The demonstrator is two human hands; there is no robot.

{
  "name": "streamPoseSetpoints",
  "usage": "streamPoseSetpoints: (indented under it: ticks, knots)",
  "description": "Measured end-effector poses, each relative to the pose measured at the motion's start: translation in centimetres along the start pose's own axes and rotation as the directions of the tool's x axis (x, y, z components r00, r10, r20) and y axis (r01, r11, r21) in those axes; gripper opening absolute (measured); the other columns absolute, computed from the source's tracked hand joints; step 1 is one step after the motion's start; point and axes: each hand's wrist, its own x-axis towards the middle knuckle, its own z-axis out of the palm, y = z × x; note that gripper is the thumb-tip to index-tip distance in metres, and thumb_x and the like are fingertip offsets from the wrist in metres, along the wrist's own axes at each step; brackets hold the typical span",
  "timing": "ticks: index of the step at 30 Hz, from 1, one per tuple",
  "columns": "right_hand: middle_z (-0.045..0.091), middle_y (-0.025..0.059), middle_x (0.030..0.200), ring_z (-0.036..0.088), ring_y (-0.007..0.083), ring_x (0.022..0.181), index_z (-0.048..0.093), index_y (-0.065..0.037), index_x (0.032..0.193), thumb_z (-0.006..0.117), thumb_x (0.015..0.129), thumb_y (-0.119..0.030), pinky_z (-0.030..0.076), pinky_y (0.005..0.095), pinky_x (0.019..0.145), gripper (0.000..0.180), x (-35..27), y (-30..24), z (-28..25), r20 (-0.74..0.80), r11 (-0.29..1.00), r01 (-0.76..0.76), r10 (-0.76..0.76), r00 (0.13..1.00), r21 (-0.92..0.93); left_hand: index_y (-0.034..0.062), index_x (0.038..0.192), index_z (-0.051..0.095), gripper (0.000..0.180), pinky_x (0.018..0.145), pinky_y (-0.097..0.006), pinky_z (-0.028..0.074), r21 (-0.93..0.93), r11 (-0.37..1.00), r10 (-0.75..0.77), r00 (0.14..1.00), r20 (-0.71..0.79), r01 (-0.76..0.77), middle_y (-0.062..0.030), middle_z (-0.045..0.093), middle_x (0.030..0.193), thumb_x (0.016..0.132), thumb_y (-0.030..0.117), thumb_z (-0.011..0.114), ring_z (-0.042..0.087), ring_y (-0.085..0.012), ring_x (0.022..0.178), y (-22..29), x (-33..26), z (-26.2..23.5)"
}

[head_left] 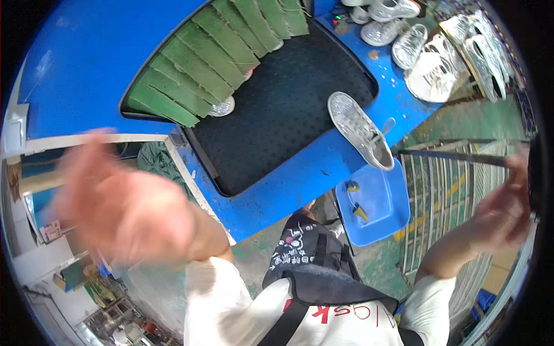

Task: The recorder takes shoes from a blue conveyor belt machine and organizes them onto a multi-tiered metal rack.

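My left hand (pixel 130 210) is raised at the left, off the blue table's near side; motion smears its fingers, and nothing shows clearly in it. Far to the right, my right hand (pixel 508 207) is by the end of a dark rack bar (pixel 456 156). Its fingers look curled, but what they hold, if anything, is lost against a dark shape at the picture's rim. Between the hands, a light grey sneaker (pixel 359 128) with a pull loop lies on the table's right part. One end overhangs the edge above a blue plastic basin (pixel 378 229).
Green fabric strips (pixel 199 57) hang over a black studded belt (pixel 283 98) set into the blue table (pixel 277 193); shoe parts peek out beneath them. Several sneakers (pixel 430 75) crowd the far right. Two small dark-and-yellow pieces (pixel 359 212) lie in the basin. A metal rack (pixel 427 213) stands right.
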Motion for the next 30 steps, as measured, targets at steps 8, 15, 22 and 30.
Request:
streamPoseSetpoints:
  ticks: [8, 15, 22, 30]
  knots:
    - [0.063, 0.0052, 0.09, 0.056, 0.0123, 0.084, 0.062, 0.001, 0.098, 0.054, 0.09, -0.004, 0.046, 0.0261, 0.077, 0.013, -27.9, -3.4, 6.5, 0.318, 0.21, -0.977, 0.93, 0.184, -0.047, -0.0013, 0.145, 0.015, 0.111, 0.104, -0.047, 0.033, 0.672, 0.436, -0.864, 0.488, 0.125, 0.599, -0.0335, 0.031, 0.138, 0.062, 0.029, 0.083, 0.039, -0.0477, 0.124, -15.3, -28.9, -3.6]
    - [0.068, 0.0131, 0.092, 0.064, 0.0309, 0.087, 0.067, -0.006, 0.097, 0.064, 0.081, -0.011, 0.051, 0.0385, 0.078, 0.017, -29.8, -11.6, 8.9, 0.769, 0.455, -0.859, 0.627, 0.123, -0.233, 0.0178, 0.147, -0.017, 0.15, 0.1, -0.054, 0.035, 0.478, -0.014, -0.92, 0.176, -0.351, 0.878, -0.036, 0.006, 0.143, 0.045, 0.036, 0.091, 0.029, -0.0508, 0.128, -20.9, -27.3, 3.3]
    - [0.068, 0.013, 0.093, 0.065, 0.0291, 0.085, 0.067, -0.005, 0.099, 0.063, 0.082, -0.01, 0.051, 0.0361, 0.075, 0.018, -29.3, -12.5, 8.5, 0.617, 0.517, -0.851, 0.701, 0.357, -0.095, 0.0269, 0.149, -0.008, 0.132, 0.096, -0.049, 0.042, 0.067, 0.144, -0.983, 0.151, -0.104, 0.987, -0.0197, 0.037, 0.135, 0.057, 0.012, 0.085, 0.046, -0.0347, 0.119, -17.0, -22.9, -0.1]
    - [0.053, 0.0105, 0.129, 0.05, 0.0204, 0.118, 0.045, -0.002, 0.132, 0.061, 0.09, -0.023, 0.039, 0.0357, 0.101, 0.05, -30.8, -14.1, 0.2, 0.483, -0.072, -0.868, 0.852, 0.203, 0.491, 0.0097, 0.138, 0.038, 0.053, 0.055, -0.032, 0.054, 0.25, -0.425, -0.604, -0.478, 0.638, 0.87, -0.0205, 0.059, 0.116, 0.096, 0.042, 0.043, 0.068, -0.0302, 0.074, 12.8, -16.9, -9.7]
